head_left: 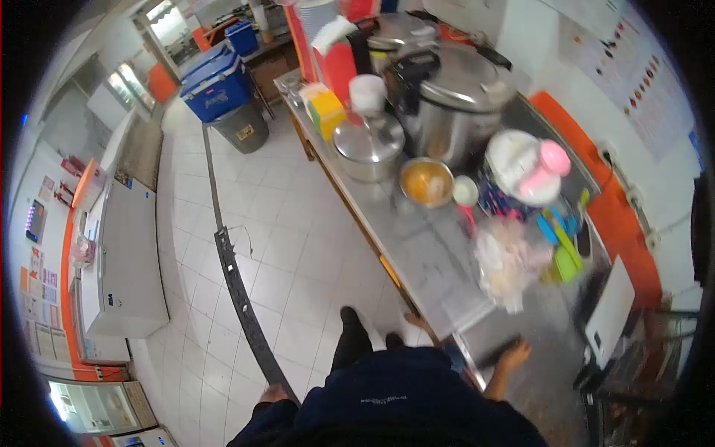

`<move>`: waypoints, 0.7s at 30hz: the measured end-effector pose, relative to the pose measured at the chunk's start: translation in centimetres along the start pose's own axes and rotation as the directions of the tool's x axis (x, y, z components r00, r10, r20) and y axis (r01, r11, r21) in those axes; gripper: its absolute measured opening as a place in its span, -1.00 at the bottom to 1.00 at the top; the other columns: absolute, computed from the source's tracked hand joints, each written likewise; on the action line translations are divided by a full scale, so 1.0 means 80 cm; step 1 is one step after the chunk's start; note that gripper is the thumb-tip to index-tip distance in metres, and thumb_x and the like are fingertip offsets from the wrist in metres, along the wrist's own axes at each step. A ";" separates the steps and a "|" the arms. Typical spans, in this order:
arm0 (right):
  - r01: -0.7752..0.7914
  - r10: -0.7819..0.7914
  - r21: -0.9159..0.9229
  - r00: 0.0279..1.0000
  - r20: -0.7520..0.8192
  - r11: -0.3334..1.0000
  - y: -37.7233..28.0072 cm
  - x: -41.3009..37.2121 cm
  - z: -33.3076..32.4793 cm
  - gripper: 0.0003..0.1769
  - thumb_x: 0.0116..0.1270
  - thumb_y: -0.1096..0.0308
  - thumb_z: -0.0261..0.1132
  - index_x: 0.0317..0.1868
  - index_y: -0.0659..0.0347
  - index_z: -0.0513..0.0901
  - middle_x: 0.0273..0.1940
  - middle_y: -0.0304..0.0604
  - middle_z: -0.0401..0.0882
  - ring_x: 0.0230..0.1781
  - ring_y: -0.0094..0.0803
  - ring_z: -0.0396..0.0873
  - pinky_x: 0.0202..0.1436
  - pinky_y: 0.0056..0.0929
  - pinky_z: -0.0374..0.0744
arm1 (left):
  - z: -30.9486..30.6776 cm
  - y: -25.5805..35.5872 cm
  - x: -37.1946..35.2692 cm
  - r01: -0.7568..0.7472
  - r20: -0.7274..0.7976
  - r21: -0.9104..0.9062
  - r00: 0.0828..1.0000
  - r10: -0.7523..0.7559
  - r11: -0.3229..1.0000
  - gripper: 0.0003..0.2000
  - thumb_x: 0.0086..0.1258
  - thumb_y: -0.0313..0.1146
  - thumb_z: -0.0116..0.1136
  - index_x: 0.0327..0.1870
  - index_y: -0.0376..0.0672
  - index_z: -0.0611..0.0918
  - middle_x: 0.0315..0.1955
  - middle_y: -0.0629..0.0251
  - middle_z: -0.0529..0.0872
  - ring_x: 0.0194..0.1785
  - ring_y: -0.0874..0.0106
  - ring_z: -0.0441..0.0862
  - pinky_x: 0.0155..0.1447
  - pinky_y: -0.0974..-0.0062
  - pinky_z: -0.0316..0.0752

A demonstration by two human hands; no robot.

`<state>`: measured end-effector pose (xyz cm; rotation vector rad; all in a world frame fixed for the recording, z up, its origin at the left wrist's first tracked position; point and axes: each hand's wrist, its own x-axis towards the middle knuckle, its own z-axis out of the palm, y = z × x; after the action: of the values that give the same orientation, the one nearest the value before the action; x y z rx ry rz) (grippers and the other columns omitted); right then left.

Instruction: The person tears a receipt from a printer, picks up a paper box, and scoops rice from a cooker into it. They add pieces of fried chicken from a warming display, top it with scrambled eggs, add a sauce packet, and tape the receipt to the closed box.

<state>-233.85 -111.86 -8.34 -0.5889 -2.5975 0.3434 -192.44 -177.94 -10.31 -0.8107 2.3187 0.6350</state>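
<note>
My left hand [274, 393] hangs low at the left of my body over the tiled floor; its fingers are too small and unclear to read, and nothing shows in it. At the near end of the metal counter [428, 261], my right hand [514, 354] grips the right end of a dark flat object [495, 352]. Beyond that hand, a clear plastic bag [506, 264] with pale contents lies on the counter. A green-handled utensil [567, 261] and blue items are beside the bag.
A steel bowl [427, 182] of orange liquid, a lidded pot [367, 145] and a large pressure cooker [462, 97] stand along the counter. A white board [609, 309] leans at right. A grey bin [242, 128] stands ahead; a long white freezer [130, 253] lines the left.
</note>
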 end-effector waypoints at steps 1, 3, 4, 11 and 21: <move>-0.051 0.051 0.034 0.999 0.000 0.998 0.013 -0.003 0.023 -0.77 0.19 0.37 0.22 -0.15 0.27 0.61 -0.30 0.06 0.49 -0.26 0.02 0.46 -0.15 -0.10 0.44 | -0.008 -0.022 0.013 0.004 -0.016 -0.013 1.000 -0.005 1.000 -0.67 0.40 0.03 -0.10 -0.30 0.00 0.59 -0.38 0.23 0.69 -0.32 0.16 0.61 -0.25 0.19 0.50; -0.262 0.262 -0.085 0.965 -0.012 0.961 -0.004 0.006 0.024 -0.72 0.24 0.36 0.21 -0.06 0.27 0.59 -0.26 0.06 0.54 -0.22 -0.02 0.50 -0.09 -0.12 0.46 | -0.042 -0.037 0.034 0.057 0.013 -0.249 0.998 -0.056 0.967 -0.71 0.41 -0.06 -0.10 -0.21 -0.06 0.58 -0.31 0.19 0.67 -0.26 0.20 0.59 -0.16 0.25 0.48; -0.376 0.383 0.099 0.921 -0.070 0.921 -0.061 0.027 -0.002 -0.73 0.27 0.40 0.18 -0.03 0.27 0.55 -0.21 0.07 0.56 -0.17 -0.05 0.54 -0.08 -0.15 0.49 | -0.050 -0.040 0.054 0.082 0.033 -0.367 0.997 -0.075 0.927 -0.72 0.42 -0.11 -0.10 -0.17 -0.09 0.58 -0.27 0.17 0.66 -0.23 0.22 0.58 -0.12 0.28 0.47; -0.179 0.160 -0.082 0.968 -0.194 0.981 -0.083 0.198 0.090 -0.57 0.27 0.45 0.09 0.16 0.32 0.44 0.05 0.12 0.55 0.01 -0.02 0.56 0.06 -0.15 0.49 | -0.358 0.055 0.477 0.284 0.192 -0.319 0.954 -0.232 0.904 -0.69 0.35 -0.18 0.08 -0.04 -0.19 0.58 -0.31 0.10 0.69 -0.37 0.14 0.65 -0.16 0.22 0.58; -0.411 0.191 -0.057 0.536 -0.822 0.910 -0.526 0.149 -0.029 -0.74 0.21 0.49 0.13 -0.08 0.19 0.61 -0.13 -0.06 0.58 -0.06 -0.10 0.51 0.02 -0.15 0.47 | -0.644 0.316 0.775 -0.491 -0.270 -0.681 0.858 0.437 0.543 -0.68 0.44 -0.20 0.00 0.02 -0.26 0.54 -0.19 0.23 0.65 -0.14 0.42 0.59 -0.10 0.47 0.55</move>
<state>-256.90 -142.98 12.06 -1.0141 -1.6288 -0.1503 -268.21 -215.26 -9.06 -0.4994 2.3227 1.9080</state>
